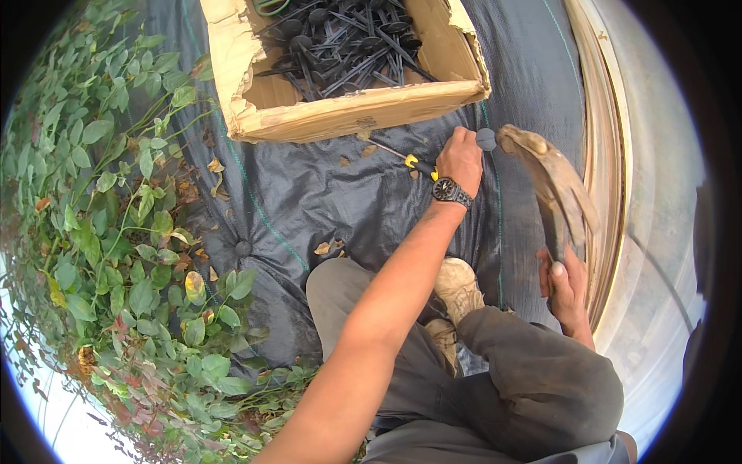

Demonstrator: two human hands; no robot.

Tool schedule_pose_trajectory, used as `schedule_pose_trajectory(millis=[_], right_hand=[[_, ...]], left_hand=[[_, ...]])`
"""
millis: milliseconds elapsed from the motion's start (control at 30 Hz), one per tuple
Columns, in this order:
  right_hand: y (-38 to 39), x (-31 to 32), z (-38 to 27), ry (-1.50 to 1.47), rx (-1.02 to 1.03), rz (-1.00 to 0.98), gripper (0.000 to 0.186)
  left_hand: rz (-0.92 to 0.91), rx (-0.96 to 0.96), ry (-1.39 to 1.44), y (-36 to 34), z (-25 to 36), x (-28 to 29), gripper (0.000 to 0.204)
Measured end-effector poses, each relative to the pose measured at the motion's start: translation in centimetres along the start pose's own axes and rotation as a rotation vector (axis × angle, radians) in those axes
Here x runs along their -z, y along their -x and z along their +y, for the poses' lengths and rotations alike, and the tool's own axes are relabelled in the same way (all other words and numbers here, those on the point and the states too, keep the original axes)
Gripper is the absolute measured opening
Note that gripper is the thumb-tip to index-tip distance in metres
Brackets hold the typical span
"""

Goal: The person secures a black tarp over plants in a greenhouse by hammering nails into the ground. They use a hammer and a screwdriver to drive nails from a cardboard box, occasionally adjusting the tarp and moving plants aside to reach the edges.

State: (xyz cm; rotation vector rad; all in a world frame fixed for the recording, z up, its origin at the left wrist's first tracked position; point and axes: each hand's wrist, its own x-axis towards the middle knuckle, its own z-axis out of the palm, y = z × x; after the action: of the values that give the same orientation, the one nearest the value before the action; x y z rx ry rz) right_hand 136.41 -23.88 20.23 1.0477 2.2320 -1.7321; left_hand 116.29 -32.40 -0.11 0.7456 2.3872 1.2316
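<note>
My left hand [461, 158], with a dark watch on its wrist, is closed at a black ground stake. The stake's round flat head [485, 139] shows beside the fingers; its shaft is hidden. At the right, my right hand [570, 292] wraps around the dark handle of a tool [552, 220]. Its pale brown, curved upper part reaches toward the stake head, and its exact kind is unclear. Just left of my left hand, a screwdriver [413, 162] with a yellow and black handle lies on the black ground sheet [340, 209].
Ahead stands a torn cardboard box [355, 116] full of black round-headed stakes [348, 46]. Leafy plants [116, 209] crowd the left side. Along the right runs a pale plastic sheet wall [649, 193]. My bent knees and a worn shoe [459, 290] are close below my hands.
</note>
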Motion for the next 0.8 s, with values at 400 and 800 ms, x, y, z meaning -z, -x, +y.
schedule_pose_trajectory(millis=[400,800], right_hand=[[-0.9,0.2,-0.9,0.183,0.025,0.02,0.054],[-1.5,-1.0,1.7,0.185,-0.125,0.028,0.053]], left_hand=[[0.026,-0.003,0.017,0.0,-0.1,0.0,0.011],[0.102,-0.019,0.177,1.8,-0.2,0.8,0.036]])
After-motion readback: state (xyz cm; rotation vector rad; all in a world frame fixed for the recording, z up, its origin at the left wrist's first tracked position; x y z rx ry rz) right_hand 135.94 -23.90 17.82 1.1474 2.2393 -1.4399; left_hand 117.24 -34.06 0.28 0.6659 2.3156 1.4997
